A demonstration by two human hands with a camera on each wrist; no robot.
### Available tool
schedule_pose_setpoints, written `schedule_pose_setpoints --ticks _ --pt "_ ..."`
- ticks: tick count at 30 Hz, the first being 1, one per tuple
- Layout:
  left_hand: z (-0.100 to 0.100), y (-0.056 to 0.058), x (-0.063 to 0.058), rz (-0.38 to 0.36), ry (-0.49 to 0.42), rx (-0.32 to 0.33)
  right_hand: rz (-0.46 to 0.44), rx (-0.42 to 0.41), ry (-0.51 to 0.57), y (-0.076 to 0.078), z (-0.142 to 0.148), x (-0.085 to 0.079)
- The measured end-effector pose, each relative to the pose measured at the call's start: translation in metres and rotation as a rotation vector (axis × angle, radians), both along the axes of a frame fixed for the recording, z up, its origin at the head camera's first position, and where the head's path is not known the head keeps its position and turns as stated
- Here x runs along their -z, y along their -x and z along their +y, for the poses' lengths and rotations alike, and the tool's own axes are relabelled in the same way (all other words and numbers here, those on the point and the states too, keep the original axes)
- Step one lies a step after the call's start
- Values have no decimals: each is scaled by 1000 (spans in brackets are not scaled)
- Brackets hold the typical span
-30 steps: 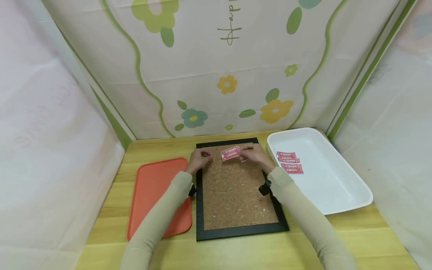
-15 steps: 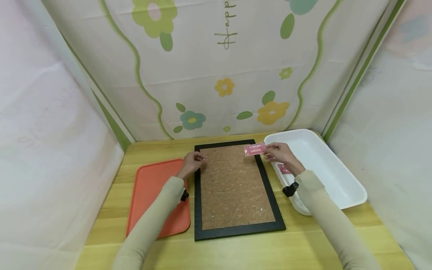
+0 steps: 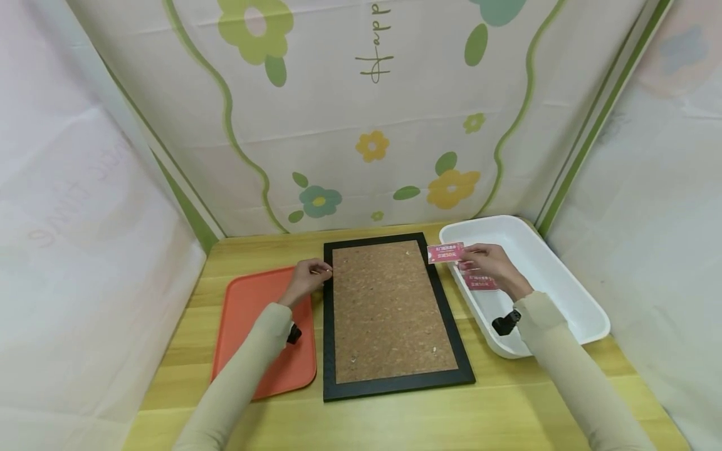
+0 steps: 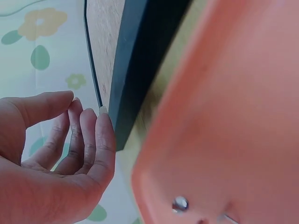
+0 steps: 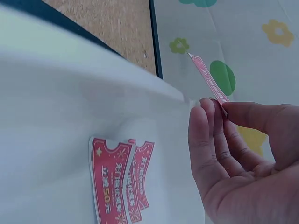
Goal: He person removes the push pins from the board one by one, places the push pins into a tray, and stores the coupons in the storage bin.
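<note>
My right hand point(image 3: 489, 262) pinches a pink-and-white paper coupon point(image 3: 445, 252) by its right end, between thumb and fingertips, over the near-left rim of the white tray point(image 3: 555, 275). The right wrist view shows the coupon nearly edge-on. Several like coupons point(image 5: 112, 182) lie overlapping in that tray. My left hand point(image 3: 307, 279) hovers where the red tray point(image 3: 265, 313) meets the left frame of the corkboard point(image 3: 389, 307). Its fingers are curled, thumb tip against index fingertip; I cannot tell whether something small sits between them. A silvery round-headed tack point(image 4: 180, 204) lies in the red tray.
The corkboard has a black frame point(image 3: 400, 389) and lies flat on the wooden table point(image 3: 406, 423) between both trays. Small shiny tacks point(image 3: 353, 359) show on its cork. A flower-printed cloth point(image 3: 338, 113) hangs behind the table, with pale cloth at both sides.
My right hand has carried the coupon rightward from the top of the corkboard to the white tray's edge. My left hand has drawn left and slightly nearer, off the cork toward the red tray.
</note>
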State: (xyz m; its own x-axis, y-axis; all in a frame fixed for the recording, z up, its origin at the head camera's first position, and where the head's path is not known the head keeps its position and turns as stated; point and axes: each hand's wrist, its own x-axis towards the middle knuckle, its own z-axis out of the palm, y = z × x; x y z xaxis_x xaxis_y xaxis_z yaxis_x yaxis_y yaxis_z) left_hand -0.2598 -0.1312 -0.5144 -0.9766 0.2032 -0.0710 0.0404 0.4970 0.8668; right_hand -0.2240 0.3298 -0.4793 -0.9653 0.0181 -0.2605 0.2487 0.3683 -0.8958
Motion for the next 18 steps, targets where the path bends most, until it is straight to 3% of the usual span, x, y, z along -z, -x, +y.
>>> schedule_pose_setpoints --ticks 5,18 --pt "-14 -4 2 20 5 1 -9 -13 -60 -3 10 -1" --pt "-49 -14 4 -14 -27 -32 -25 10 -162 -9 29 3"
